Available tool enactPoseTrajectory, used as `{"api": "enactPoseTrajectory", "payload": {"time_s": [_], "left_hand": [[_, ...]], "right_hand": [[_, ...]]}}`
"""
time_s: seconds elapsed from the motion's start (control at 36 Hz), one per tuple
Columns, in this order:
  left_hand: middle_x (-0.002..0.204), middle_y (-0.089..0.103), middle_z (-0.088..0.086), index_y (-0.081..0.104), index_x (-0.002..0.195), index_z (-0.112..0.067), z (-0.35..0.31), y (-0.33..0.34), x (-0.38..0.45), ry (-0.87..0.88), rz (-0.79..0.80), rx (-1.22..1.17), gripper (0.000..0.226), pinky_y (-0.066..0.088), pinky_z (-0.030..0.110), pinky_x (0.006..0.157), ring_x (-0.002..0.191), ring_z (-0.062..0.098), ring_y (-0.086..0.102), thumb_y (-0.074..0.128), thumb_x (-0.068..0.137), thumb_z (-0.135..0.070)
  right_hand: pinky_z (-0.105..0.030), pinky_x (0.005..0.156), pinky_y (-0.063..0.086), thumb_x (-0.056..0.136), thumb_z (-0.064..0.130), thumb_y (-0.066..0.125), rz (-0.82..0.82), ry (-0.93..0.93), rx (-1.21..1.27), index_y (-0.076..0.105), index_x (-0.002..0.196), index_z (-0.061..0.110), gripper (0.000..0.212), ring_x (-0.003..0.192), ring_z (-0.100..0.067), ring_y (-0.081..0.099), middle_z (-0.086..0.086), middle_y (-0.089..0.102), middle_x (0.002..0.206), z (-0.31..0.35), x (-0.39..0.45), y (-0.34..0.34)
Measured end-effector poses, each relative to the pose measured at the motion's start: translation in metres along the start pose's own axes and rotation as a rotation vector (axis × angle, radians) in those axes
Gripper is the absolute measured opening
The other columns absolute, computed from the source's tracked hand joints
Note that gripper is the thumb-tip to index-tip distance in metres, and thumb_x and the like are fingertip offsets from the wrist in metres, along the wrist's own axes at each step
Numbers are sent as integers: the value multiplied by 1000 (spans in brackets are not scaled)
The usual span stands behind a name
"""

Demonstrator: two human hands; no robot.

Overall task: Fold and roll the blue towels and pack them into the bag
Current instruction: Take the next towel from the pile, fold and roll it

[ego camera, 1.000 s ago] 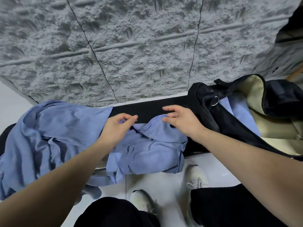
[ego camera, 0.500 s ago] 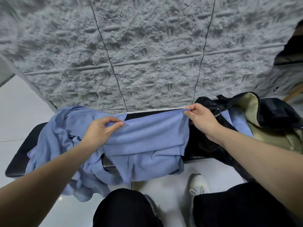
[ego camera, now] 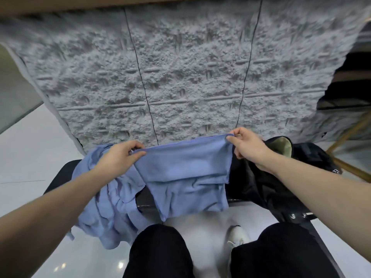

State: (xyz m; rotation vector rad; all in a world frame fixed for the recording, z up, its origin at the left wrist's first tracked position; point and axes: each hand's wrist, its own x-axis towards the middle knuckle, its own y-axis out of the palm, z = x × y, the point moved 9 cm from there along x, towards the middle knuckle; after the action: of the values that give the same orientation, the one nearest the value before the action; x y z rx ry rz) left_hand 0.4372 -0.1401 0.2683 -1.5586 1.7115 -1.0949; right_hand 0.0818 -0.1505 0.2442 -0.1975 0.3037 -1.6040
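A rough grey textured wall [ego camera: 180, 73] fills the space beyond both hands, crossed by two thin dark lines running down toward them. Below the hands lies a pale glossy floor [ego camera: 30, 153], and on it stands a low black bench [ego camera: 144, 199] that passes under the cloth between the two wrists. To the right of the right hand, and partly under that forearm, sits the black bag [ego camera: 261, 189], its mouth gaping and a strip of beige lining showing just beyond the knuckles. To the left of the left hand and under its forearm, a crumpled pile of blue towels [ego camera: 108, 213] spills over the bench edge toward the floor. Between the hands hangs one blue towel [ego camera: 184, 167], stretched by its top edge and lifted clear of the bench, its lower part folded over and drooping toward the person's dark-trousered knees. The hands are well apart, each at one upper corner: the left hand [ego camera: 118, 157] pinches the left corner between thumb and curled fingers, and the right hand [ego camera: 249, 147] pinches the right corner the same way. A white shoe [ego camera: 237, 236] shows below the towel, between the knees.
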Motion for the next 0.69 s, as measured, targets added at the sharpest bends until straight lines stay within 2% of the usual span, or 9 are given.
{"api": "enactPoseTrajectory", "payload": {"time_s": [0.06,0.11,0.17,0.28,0.42,0.47,0.56,0.64,0.69], "left_hand": [[81,64,1,58,89,-34,-1,-3,-3,-21,23,22,9,54,45,66,71,22,61,57,98,-30],[86,62,8,58,98,-22,-3,-9,-3,-65,-15,-74,8,57,39,59,72,24,62,53,100,-28],[89,54,10,54,102,-14,-6,-14,-3,-124,-57,-216,9,60,37,63,78,25,59,51,101,-23],[83,41,6,49,96,-16,-17,-24,0,-178,-114,-459,5,59,44,77,79,21,52,49,101,-15],[87,49,13,54,92,-19,-32,-42,10,-197,-129,-522,7,61,33,64,78,24,58,56,98,-17],[83,48,10,55,88,-19,-38,-47,18,-175,-136,-529,11,61,30,62,77,22,54,58,97,-14],[79,50,7,54,84,-21,-44,-51,30,-153,-108,-516,14,58,40,75,78,22,53,59,96,-16],[72,53,5,55,81,-25,-48,-57,40,-135,-138,-525,18,48,40,75,75,21,51,61,94,-16],[63,56,-4,58,79,-31,-49,-60,48,-122,-151,-507,17,43,37,73,72,18,50,64,91,-21]], "right_hand": [[-27,44,41,100,21,53,54,44,-20,49,92,16,10,46,-14,51,-7,52,69,2,-9,2],[-28,47,46,100,23,53,66,66,10,49,93,17,9,50,-16,56,-9,53,82,8,-15,0],[-29,49,50,101,23,51,71,58,44,48,94,18,10,53,-19,60,-10,53,89,18,-20,-3],[-35,52,55,103,24,47,85,65,74,44,100,19,7,58,-27,66,-13,54,94,35,-26,-6],[-35,50,55,103,27,42,44,106,49,41,106,22,6,61,-33,70,-13,52,109,52,-20,-18],[-42,59,60,104,25,41,20,102,76,41,105,21,5,69,-35,71,-13,52,107,57,-14,-22],[-42,82,56,104,23,41,-35,64,44,41,91,24,13,82,-26,67,-13,55,100,65,-2,-29],[-30,75,49,101,23,45,-80,45,13,43,86,23,15,89,-23,59,-10,56,100,70,10,-36],[-31,74,43,99,23,47,-102,48,15,43,85,23,14,86,-21,55,-8,55,95,69,19,-38]]}}
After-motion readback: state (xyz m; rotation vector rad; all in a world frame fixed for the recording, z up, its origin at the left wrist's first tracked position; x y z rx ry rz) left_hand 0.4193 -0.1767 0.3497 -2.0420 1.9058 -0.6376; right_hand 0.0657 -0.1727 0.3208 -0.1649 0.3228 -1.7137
